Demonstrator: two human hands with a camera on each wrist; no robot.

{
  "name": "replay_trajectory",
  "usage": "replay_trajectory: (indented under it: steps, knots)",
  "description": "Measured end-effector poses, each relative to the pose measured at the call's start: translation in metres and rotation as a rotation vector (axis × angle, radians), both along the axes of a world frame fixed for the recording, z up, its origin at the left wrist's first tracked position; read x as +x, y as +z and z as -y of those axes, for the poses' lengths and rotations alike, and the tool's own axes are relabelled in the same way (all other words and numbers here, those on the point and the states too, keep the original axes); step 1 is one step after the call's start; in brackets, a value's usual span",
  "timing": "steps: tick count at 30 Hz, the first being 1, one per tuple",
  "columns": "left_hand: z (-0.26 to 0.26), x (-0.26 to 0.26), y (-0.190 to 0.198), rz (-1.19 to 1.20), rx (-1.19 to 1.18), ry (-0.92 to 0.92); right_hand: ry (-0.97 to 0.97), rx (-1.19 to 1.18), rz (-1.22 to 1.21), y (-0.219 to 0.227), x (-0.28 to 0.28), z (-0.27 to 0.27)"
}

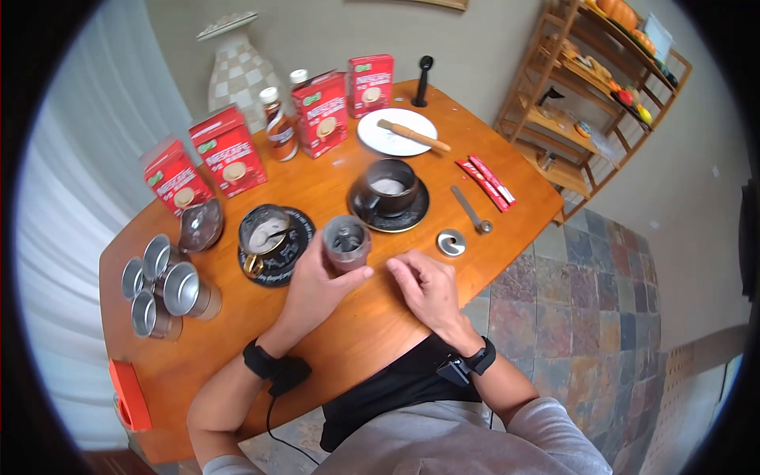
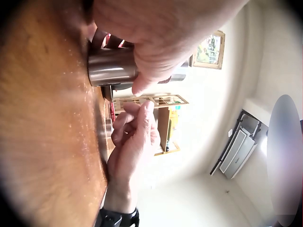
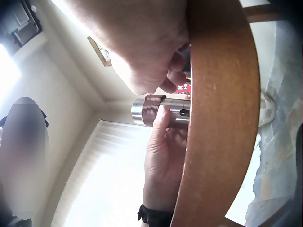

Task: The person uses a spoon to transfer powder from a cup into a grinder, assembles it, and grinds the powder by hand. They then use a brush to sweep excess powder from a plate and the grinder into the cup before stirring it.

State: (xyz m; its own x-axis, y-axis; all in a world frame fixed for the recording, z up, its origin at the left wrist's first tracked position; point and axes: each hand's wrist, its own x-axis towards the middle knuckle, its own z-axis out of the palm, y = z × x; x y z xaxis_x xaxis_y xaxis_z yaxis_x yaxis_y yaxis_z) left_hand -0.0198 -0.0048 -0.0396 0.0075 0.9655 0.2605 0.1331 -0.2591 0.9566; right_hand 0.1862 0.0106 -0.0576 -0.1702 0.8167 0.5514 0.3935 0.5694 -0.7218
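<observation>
My left hand point(image 1: 310, 286) grips a hand coffee grinder point(image 1: 347, 252) that stands upright on the table, its open top facing up. In the right wrist view the grinder point(image 3: 179, 105) shows a brown ribbed band and a slot in its metal side, with the left thumb against it. Just right of it, my right hand point(image 1: 429, 291) rests by the table edge, fingers loosely curled and holding nothing. Beyond that hand lie a round metal lid point(image 1: 451, 243) with a central hole and a crank handle point(image 1: 469, 207) with a small knob.
Behind the grinder is a black cup point(image 1: 393, 176) on a saucer; left of it, another cup point(image 1: 255, 218) holds a spoon. Several metal cups point(image 1: 184, 289) and a glass jug point(image 1: 201, 226) stand left. Red coffee boxes point(image 1: 228, 154), a brush point(image 1: 416, 136) on a plate and sachets point(image 1: 491, 186) lie farther back.
</observation>
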Motion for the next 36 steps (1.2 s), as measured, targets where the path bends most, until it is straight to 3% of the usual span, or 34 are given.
replay_trajectory:
  steps: [1,13,24,27,36]
  knots:
    - [0.0007,-0.0011,0.0006,-0.098,0.001,0.031,0.003,0.0,0.005,0.001,-0.0004,0.0004]
    - [0.003,-0.0026,0.0036,-0.202,-0.022,0.057,0.007,-0.094,0.036,-0.0056,0.001,-0.0002]
    - [0.004,-0.0032,0.0035,-0.233,-0.027,0.052,-0.024,-0.124,0.02,-0.0027,0.0013,0.0009]
    - [0.0035,-0.0029,0.0038,-0.236,-0.036,0.049,-0.01,-0.129,-0.088,-0.0014,-0.005,0.0009]
    - [0.0024,-0.0022,0.0001,-0.207,0.01,0.044,0.036,-0.116,-0.028,-0.0023,-0.0025,-0.0001]
